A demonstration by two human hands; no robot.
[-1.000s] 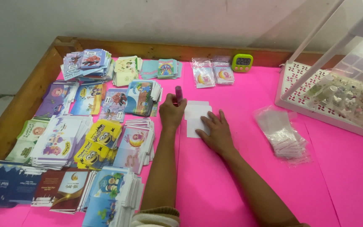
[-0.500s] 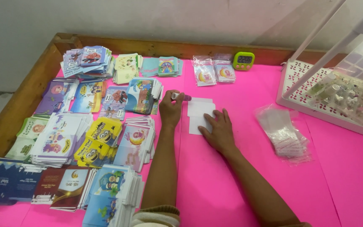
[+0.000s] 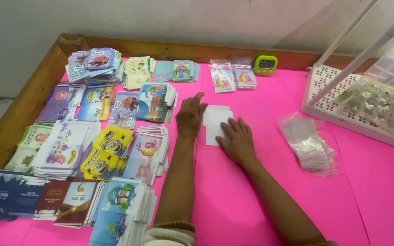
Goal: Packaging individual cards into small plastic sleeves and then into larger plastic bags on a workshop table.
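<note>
Two hands are resting on white cards lying on a pink surface (image 3: 261,191).

The left hand (image 3: 190,116) is lying flat with fingers stretched, its fingertips touching the left edge of the white cards (image 3: 216,119); the right hand (image 3: 238,142) is pressing palm-down on the lower right part of the same cards, fingers spread; both hands are open and gripping nothing, sitting near each other but not touching; the cards are lying in the middle of the surface, between the hands; stacks of colourful printed envelopes (image 3: 115,150) are filling the left side, just beside the left forearm; a pile of clear plastic sleeves (image 3: 308,143) is lying to the right, apart from the right hand; a small green digital timer (image 3: 266,65) is standing by the far wooden rim (image 3: 169,48); a white plastic basket (image 3: 329,98) is sitting at the right edge.
</note>
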